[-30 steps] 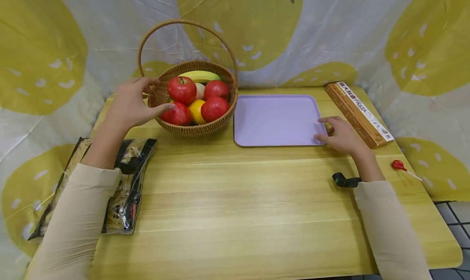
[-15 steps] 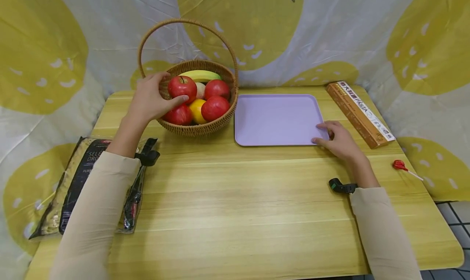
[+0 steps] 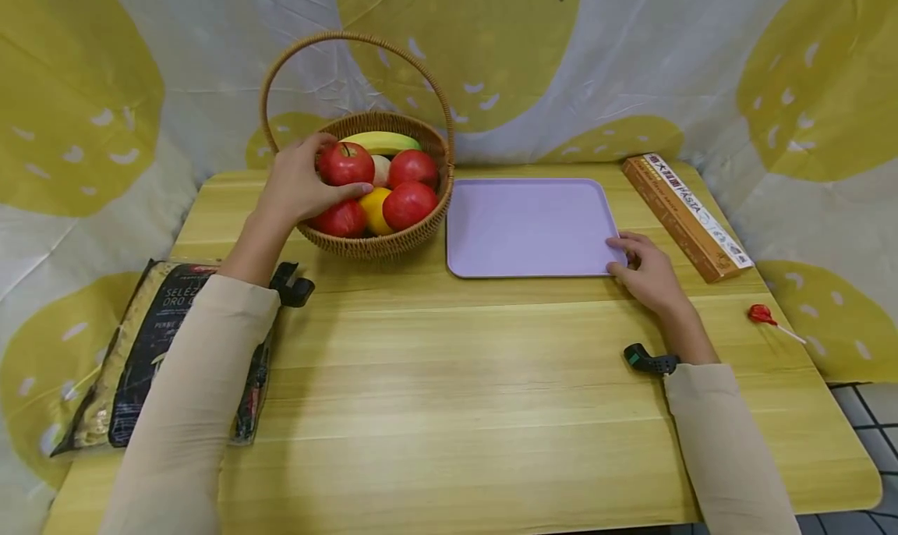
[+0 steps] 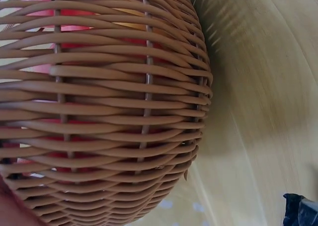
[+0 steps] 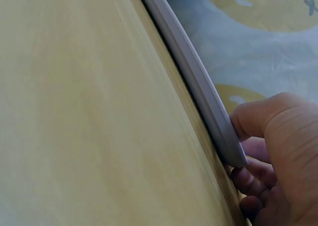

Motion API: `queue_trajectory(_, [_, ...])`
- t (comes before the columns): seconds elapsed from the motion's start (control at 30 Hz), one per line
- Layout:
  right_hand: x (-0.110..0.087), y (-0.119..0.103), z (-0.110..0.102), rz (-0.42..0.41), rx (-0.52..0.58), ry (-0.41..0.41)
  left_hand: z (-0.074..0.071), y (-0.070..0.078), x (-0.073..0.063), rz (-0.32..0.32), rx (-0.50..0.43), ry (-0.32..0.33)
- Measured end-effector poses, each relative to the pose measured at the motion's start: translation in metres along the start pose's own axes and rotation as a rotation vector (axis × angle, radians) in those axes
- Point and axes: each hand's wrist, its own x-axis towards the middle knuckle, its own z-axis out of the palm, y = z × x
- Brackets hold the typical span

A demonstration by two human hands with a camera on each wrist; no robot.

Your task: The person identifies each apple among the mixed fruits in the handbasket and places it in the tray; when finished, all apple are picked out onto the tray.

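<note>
At the back left, a wicker basket [image 3: 379, 248] with a tall hoop handle holds fruit. My left hand [image 3: 298, 178] reaches over its left rim and grips a red apple [image 3: 351, 166] on top, thumb in front and fingers partly hidden behind. The left wrist view shows mostly the basket's woven side [image 4: 109, 102]. A lilac tray [image 3: 529, 227] lies flat to the right of the basket. My right hand [image 3: 648, 274] pinches the tray's right edge near its front corner. In the right wrist view, the thumb is over the tray rim [image 5: 198, 87], fingers below it.
Around the gripped apple lie other red fruits [image 3: 410, 205], a yellow fruit [image 3: 376, 210] and a banana [image 3: 382, 143]. A pasta box [image 3: 691, 219] stands at the right edge, near a red lollipop [image 3: 761, 314]. A plastic food bag [image 3: 157, 324] lies under the left forearm.
My left hand has moved right from the basket's rim onto the upper red apple. My right hand has closed on the tray's edge. Tray and basket stay put.
</note>
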Motion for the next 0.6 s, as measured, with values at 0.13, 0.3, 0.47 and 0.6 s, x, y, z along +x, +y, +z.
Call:
queue_trajectory(0.13, [-0.001,0.004,0.002,0.012,0.027,0.013,0.003,0.000,0.005,0.008,-0.001,-0.016])
queue_trajectory(0.3, [-0.003,0.005,0.004,0.020,0.051,0.011,0.006,0.001,0.011,-0.011,-0.008,-0.049])
queue_trajectory(0.47, [-0.003,0.004,0.001,0.026,0.061,0.017,0.007,0.006,0.015,-0.056,-0.013,-0.082])
queue_trajectory(0.6, [-0.003,0.005,0.001,0.025,0.054,0.012,0.008,0.009,0.017,-0.079,-0.003,-0.092])
